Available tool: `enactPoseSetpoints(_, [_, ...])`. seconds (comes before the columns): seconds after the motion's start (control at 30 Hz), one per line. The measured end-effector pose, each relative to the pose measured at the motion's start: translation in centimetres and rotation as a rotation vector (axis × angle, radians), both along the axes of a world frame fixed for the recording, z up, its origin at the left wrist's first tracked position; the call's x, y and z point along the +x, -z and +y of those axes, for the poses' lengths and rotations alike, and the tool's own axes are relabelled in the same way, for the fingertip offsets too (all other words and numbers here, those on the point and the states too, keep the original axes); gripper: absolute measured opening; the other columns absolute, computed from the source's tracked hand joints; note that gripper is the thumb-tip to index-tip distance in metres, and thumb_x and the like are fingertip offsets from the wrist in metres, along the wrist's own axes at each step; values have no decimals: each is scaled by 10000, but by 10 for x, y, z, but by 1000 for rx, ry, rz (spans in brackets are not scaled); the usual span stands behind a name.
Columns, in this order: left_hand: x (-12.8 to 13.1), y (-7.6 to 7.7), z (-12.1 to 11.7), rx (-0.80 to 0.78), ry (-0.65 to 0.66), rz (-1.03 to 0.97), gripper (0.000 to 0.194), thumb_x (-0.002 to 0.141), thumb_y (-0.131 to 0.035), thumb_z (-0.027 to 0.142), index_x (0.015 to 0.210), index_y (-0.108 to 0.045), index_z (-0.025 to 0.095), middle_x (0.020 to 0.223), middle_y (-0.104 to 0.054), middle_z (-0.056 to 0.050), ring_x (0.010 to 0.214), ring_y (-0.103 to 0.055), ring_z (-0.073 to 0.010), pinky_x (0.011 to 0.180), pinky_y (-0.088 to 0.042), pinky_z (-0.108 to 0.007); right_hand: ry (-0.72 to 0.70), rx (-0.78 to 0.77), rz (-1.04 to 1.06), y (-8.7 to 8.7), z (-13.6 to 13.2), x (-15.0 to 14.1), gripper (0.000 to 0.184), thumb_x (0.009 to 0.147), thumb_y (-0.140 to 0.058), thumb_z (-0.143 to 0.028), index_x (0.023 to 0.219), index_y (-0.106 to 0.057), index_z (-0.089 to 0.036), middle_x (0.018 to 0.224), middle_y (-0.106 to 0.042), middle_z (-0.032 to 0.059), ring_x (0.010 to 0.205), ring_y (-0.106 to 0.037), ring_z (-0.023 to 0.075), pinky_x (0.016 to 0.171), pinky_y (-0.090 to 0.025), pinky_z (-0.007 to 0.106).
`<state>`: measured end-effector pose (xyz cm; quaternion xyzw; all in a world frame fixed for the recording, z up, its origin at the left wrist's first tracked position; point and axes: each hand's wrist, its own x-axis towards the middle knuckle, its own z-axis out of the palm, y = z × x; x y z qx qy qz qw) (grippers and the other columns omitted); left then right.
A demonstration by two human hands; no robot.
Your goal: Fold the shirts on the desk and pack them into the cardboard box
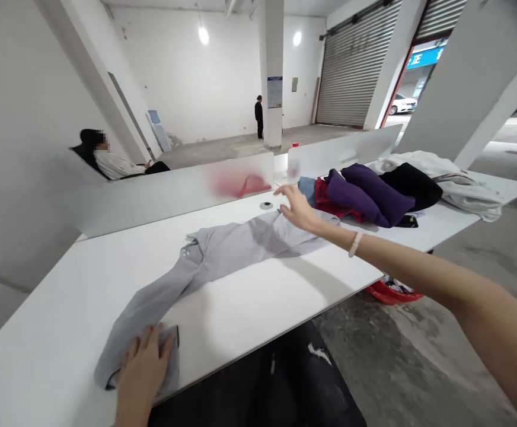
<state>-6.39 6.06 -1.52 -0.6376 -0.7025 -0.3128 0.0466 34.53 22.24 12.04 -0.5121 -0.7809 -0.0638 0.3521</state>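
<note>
Grey shirt [223,261] beside white desk [258,308] edge

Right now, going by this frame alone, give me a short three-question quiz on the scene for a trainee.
1. Which hand wears the white beaded bracelet?
2. True or false: the left hand rests on a sleeve of the grey long-sleeved shirt.
3. Where is the red container? A: on the table top. B: on the concrete floor. C: on the partition.

Key: 1. The right hand. 2. True. 3. B.
</note>
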Motion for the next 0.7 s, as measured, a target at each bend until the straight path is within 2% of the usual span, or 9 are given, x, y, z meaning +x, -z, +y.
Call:
enactPoseSetpoints(0.1, [-5,18,-9,-91,17,8,438,814,-364,497,939,-643,184,1090,-673,-137,1083,-566,-329,881,-447,-449,-13,-177,-306,60,6,5,411,844,-467,-113,1242,-532,-194,1409,-425,120,1275,-381,293,1026,-312,457])
enactPoseSetpoints(0.17, [-7,20,-13,-136,-1,-16,432,809,-377,499,949,-642,188,1058,-685,-122,1047,-580,-323,885,-443,-440,18,-243,-334,94,7,10,434,864,-459,-135,1294,-509,-172,1362,-480,147,1251,-410,305,1004,-327,462])
enactPoseSetpoints(0.23, [-8,15,-12,-178,-44,-89,398,780,-428,508,912,-647,204,985,-700,-101,973,-607,-309,861,-456,-422,81,-272,-300,119,7,12,411,898,-426,-170,1297,-508,-123,1204,-581,190,1132,-500,320,917,-385,468])
enactPoseSetpoints(0.3, [-11,5,-8,-201,-108,-209,362,757,-474,516,862,-647,216,919,-705,-81,897,-627,-287,801,-483,-394,114,-278,-272,132,6,11,345,923,-409,-215,1204,-581,-114,1059,-628,189,1005,-550,312,841,-412,452])
enactPoseSetpoints(0.37, [-19,-10,0,-133,-213,-363,355,739,-514,520,851,-641,207,850,-690,-58,814,-628,-256,730,-502,-366,96,-272,-253,131,7,9,260,922,-451,-259,1019,-665,-149,948,-643,149,908,-565,274,798,-419,402])
enactPoseSetpoints(0.5, [-45,-52,16,331,-520,-659,391,755,-533,466,991,-612,164,865,-657,-22,796,-608,-217,750,-517,-400,9,-223,-205,97,9,12,210,882,-553,-288,776,-689,-169,790,-614,80,805,-559,213,768,-408,328])
enactPoseSetpoints(0.6, [-49,-79,16,406,-549,-364,362,761,-544,345,1083,-609,192,1046,-660,-30,950,-609,-286,868,-468,-525,55,-122,-83,64,-3,15,303,936,-442,-300,874,-699,-151,894,-600,107,865,-547,221,804,-401,335])
enactPoseSetpoints(0.67, [-34,-84,12,359,-478,-137,386,765,-517,299,1127,-604,197,1141,-637,-54,1065,-571,-342,944,-406,-576,83,-44,103,50,-22,9,330,948,-402,-320,929,-685,-151,895,-584,102,833,-548,212,769,-415,325])
enactPoseSetpoints(0.7, [-21,-80,10,324,-425,-119,391,770,-499,309,1129,-601,194,1159,-629,-69,1094,-558,-352,955,-400,-578,77,-20,199,47,-35,3,321,946,-404,-323,925,-678,-156,866,-579,90,801,-548,204,739,-422,316])
